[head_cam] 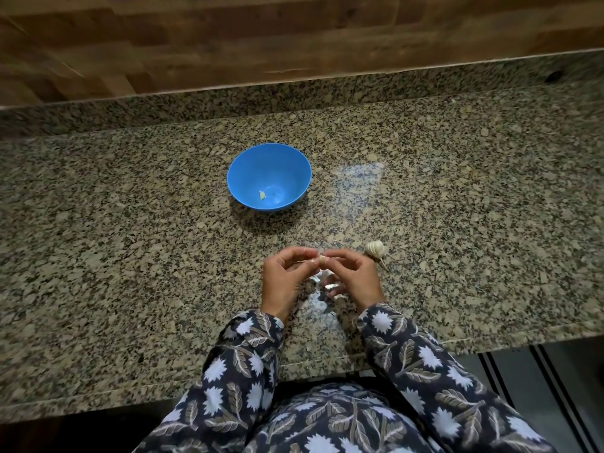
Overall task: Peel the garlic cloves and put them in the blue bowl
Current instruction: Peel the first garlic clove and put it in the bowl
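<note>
A blue bowl (248,165) stands on the granite counter (130,250), with one small peeled garlic clove (262,195) lying inside it. Nearer to me, my left hand (285,282) and my right hand (354,279) meet fingertip to fingertip and both pinch a small garlic clove (321,258) between them, just above the counter. A garlic bulb (374,248) with a dry stem lies on the counter just right of my right hand. Thin bits of garlic skin (322,294) lie under my hands.
A low granite ledge and a wooden wall (228,44) run along the back of the counter. The counter's front edge (327,364) is close to my body. At lower right the counter ends at a dark floor with metal rails (510,380).
</note>
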`<move>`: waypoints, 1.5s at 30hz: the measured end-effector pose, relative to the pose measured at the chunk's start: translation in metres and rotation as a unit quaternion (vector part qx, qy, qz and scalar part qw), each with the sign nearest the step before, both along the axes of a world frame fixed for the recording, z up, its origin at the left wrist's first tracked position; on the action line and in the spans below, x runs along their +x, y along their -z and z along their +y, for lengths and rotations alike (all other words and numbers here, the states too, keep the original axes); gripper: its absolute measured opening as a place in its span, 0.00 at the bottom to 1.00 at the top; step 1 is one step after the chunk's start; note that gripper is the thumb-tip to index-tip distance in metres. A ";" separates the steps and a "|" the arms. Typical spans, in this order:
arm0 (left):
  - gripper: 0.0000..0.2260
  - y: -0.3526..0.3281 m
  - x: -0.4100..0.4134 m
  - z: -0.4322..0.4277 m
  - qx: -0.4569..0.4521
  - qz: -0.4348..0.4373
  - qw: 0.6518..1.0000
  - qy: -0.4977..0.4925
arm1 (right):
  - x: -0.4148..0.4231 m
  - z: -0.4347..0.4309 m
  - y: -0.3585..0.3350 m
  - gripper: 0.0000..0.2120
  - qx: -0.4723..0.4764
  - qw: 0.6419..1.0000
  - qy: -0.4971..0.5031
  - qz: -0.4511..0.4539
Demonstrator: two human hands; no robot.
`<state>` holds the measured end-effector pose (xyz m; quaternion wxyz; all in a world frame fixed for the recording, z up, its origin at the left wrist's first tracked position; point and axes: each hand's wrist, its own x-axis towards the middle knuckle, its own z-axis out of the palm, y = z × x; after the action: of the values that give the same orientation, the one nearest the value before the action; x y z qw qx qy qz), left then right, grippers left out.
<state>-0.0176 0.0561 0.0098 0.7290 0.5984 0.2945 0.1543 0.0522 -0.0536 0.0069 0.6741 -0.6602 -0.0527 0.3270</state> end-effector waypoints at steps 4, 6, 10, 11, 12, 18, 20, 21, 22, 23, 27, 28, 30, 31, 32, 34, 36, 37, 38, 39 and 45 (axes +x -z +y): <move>0.07 0.002 0.001 0.000 0.014 -0.003 1.000 0.005 | -0.002 0.001 -0.001 0.03 -0.010 0.999 0.028 -0.014; 0.06 0.004 0.001 0.000 0.007 -0.001 1.000 -0.001 | -0.002 0.000 -0.001 0.04 -0.006 0.999 0.030 -0.010; 0.06 0.004 0.000 0.000 0.008 -0.004 1.000 0.000 | -0.001 -0.002 0.001 0.04 -0.012 0.999 0.014 -0.027; 0.07 0.004 0.000 -0.001 0.008 -0.004 1.000 0.001 | 0.000 -0.002 0.002 0.05 -0.016 0.999 0.013 -0.031; 0.07 0.005 0.000 -0.001 0.008 -0.004 1.000 0.001 | 0.000 -0.003 0.002 0.06 -0.018 0.999 0.014 -0.033; 0.07 0.005 0.000 -0.001 -0.019 -0.005 1.000 0.002 | 0.001 -0.002 0.003 0.05 -0.025 0.999 0.033 -0.021; 0.07 0.005 -0.001 -0.003 -0.064 -0.013 0.998 -0.014 | 0.001 0.000 0.000 0.07 -0.004 0.998 0.056 0.019; 0.07 0.004 -0.002 -0.003 -0.081 -0.018 0.996 -0.022 | 0.002 0.001 -0.001 0.08 0.012 0.997 0.067 0.044; 0.07 0.005 -0.002 -0.004 -0.090 -0.023 0.995 -0.026 | 0.002 0.001 -0.003 0.08 0.024 0.995 0.073 0.062; 0.07 0.005 -0.002 -0.004 -0.091 -0.027 0.995 -0.027 | 0.003 0.000 -0.003 0.09 0.029 0.994 0.074 0.072; 0.09 0.007 -0.003 -0.002 -0.058 -0.025 0.998 -0.013 | 0.002 -0.002 -0.002 0.12 0.009 0.993 0.067 0.098; 0.09 0.007 -0.003 -0.002 -0.046 -0.024 0.999 -0.008 | 0.001 -0.002 -0.002 0.12 0.004 0.993 0.061 0.099; 0.10 0.009 -0.002 -0.002 -0.023 -0.026 0.999 0.000 | 0.000 -0.002 -0.002 0.09 0.005 0.995 0.043 0.090; 0.10 0.009 -0.002 -0.001 -0.016 -0.027 1.000 0.001 | 0.000 -0.002 -0.002 0.06 0.011 0.995 0.037 0.088; 0.10 0.010 -0.002 -0.001 -0.011 -0.026 1.000 -0.001 | 0.000 -0.002 -0.002 0.02 0.020 0.995 0.033 0.092; 0.09 0.011 -0.002 -0.001 -0.004 -0.023 1.000 -0.007 | 0.000 -0.001 -0.001 0.03 0.031 0.994 0.031 0.100; 0.09 0.012 -0.003 -0.001 -0.006 -0.022 1.000 -0.014 | 0.000 -0.002 0.000 0.04 0.031 0.995 0.024 0.095; 0.09 0.013 -0.003 -0.001 -0.010 -0.022 1.000 -0.017 | 0.000 -0.002 0.001 0.04 0.027 0.996 0.019 0.085; 0.09 0.013 -0.003 0.000 -0.015 -0.020 0.999 -0.019 | -0.001 -0.002 0.002 0.04 0.023 0.997 0.017 0.073; 0.08 0.014 -0.003 0.000 -0.022 -0.016 0.999 -0.020 | -0.001 -0.003 0.002 0.04 0.020 0.998 0.021 0.062; 0.06 0.014 -0.005 0.001 -0.027 0.016 0.999 0.018 | 0.000 -0.004 0.006 0.05 0.009 1.000 0.011 -0.015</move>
<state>-0.0229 0.0568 -0.0037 0.7426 0.5862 0.2992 0.1242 0.0518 -0.0578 0.0004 0.6827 -0.6594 -0.0591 0.3091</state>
